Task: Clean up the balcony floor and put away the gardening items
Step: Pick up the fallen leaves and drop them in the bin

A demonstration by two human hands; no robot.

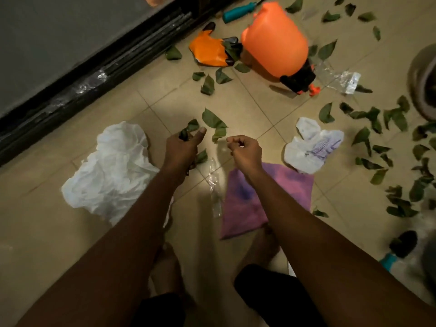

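Note:
Green leaves lie scattered over the beige tiled floor, with one large leaf [212, 119] just beyond my hands. My left hand [182, 148] grips a bunch of dark leaves, its thumb stretched out. My right hand [245, 151] hovers above the floor with its fingers curled; nothing shows in it. A crumpled white bag [111, 171] lies left of my left arm. A purple cloth [250, 204] lies under my right forearm. An orange sprayer bottle [276, 43] lies on its side further off.
An orange glove [208, 53] and a teal-handled tool [238, 11] lie near the black door track [70, 90]. A small white printed bag [311, 147], clear plastic wrappers [339, 79] and a round pot [424, 79] are on the right. My bare feet are below.

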